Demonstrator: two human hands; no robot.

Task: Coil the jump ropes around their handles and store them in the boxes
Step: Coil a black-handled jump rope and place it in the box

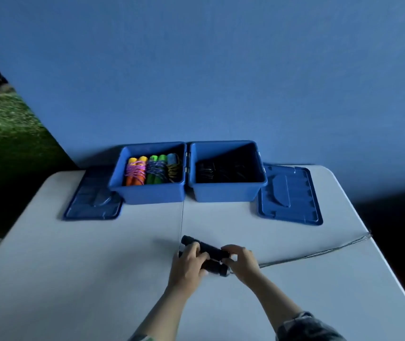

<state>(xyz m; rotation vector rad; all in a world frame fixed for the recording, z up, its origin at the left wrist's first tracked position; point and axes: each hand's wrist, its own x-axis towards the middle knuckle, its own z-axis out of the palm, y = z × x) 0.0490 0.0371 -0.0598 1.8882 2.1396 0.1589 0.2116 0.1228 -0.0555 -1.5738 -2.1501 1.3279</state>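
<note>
Two black jump rope handles point(208, 249) lie side by side on the white table point(73, 279), near its middle. My left hand point(188, 265) grips them from the left. My right hand point(242, 263) closes over their right ends. The thin grey rope point(319, 253) runs from there to the table's right edge and hangs off it. At the back stand two open blue boxes: the left box point(147, 193) holds coiled ropes with orange, green and blue handles point(152, 169), the right box point(226, 193) holds dark coiled ropes point(221, 169).
A blue lid point(93, 203) lies left of the left box, another blue lid point(290, 195) right of the right box. A blue wall rises behind the table. A seam runs down the table's middle.
</note>
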